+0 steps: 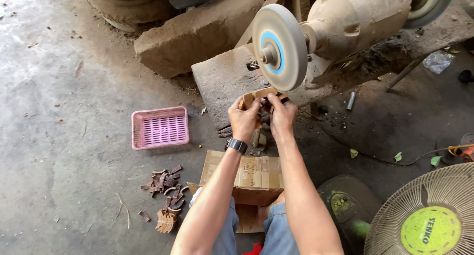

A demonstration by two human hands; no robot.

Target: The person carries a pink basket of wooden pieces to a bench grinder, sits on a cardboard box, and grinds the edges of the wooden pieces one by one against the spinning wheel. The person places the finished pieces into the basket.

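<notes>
**Both hands hold a small wooden piece just below the grinding wheel**

The left hand [243, 118] and the right hand [282, 116] are raised side by side, fingers curled shut around a small light-brown curved wooden piece [258, 94]. The piece bridges the two hands, its long axis running roughly left to right, with each hand pinching one end; neither hand is clearly nearer to it than the other. A dark wristwatch [236, 145] sits on the left wrist.

Directly above the hands, close to the wooden piece but seemingly not quite touching it, is the round grey grinding wheel with a blue ring about its hub [279, 47]. It is mounted on a dust-coated beige bench-grinder motor [353, 19], up and to the right of the hands. The wheel's rim faces down toward the piece. The machine rests on a rough grey stone slab [223, 83], which lies behind and beneath the hands.

Below the wrists, toward the person's knees, stands a brown cardboard box [252, 178]. To the left of the hands lies a pink rectangular plastic basket [159, 127] on the concrete floor [59, 136], and lower left of them a scatter of small brown curved wooden pieces [165, 183]. Lower right of the right forearm stands a wire-guarded fan with a green centre [428, 216].
</notes>
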